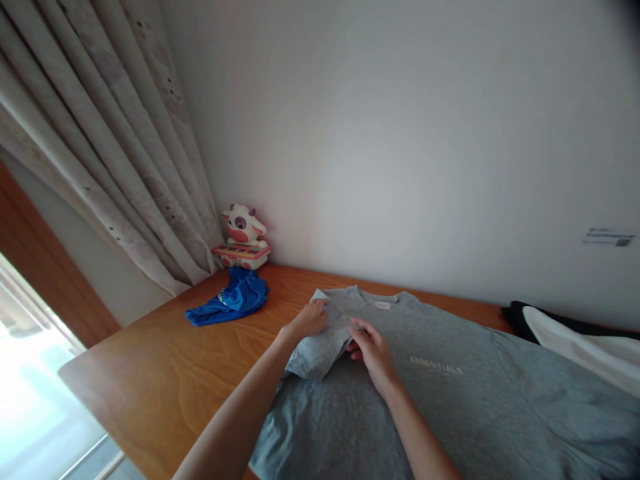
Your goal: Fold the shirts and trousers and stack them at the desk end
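The grey shirt (450, 400) lies across the worktop (220, 367), collar far, stretching right and near from the hands. Its left sleeve (313, 355) sits directly under the left hand (314, 319), fingers curled; the right hand (371, 353), fingers slightly apart, touches its right edge. Whether either grips, I cannot tell. Blue cloth (243, 299) lies far left.

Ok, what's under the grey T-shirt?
The grey T-shirt lies on the wooden table, which shows past its left side and behind its collar. The white item adjoins its far edge; whether that continues underneath, or anything else lies there, is hidden.
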`<move>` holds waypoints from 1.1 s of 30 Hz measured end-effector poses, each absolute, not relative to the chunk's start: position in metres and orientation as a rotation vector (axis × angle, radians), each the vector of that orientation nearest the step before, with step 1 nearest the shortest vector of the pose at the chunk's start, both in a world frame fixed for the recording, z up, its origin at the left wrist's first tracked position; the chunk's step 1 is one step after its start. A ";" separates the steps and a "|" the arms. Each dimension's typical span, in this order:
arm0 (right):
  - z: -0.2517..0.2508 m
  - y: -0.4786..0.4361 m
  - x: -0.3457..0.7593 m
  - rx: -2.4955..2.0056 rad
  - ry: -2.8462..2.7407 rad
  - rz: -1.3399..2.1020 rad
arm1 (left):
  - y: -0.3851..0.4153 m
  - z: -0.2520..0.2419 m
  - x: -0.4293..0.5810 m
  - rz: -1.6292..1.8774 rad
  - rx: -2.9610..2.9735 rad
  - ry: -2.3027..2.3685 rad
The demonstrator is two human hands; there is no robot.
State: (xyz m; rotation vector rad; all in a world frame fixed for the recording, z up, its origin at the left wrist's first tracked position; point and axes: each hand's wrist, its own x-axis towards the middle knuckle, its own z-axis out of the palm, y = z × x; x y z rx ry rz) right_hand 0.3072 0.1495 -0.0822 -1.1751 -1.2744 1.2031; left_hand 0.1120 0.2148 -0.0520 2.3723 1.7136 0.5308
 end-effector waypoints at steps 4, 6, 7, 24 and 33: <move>-0.081 0.150 0.310 -1.170 -1.330 1.287 | 0.232 -0.067 0.115 0.511 2.370 1.803; -0.080 0.148 0.310 -1.180 -1.405 1.267 | 0.232 -0.073 0.115 0.537 2.362 1.874; -0.080 0.147 0.309 -1.183 -1.436 1.230 | 0.231 -0.076 0.115 0.550 2.358 1.908; -0.060 0.130 0.296 -1.044 -1.506 1.764 | 0.243 -0.098 0.114 0.372 2.527 1.843; -0.035 0.117 0.298 -0.726 -1.501 2.366 | 0.240 -0.093 0.117 0.415 2.511 1.913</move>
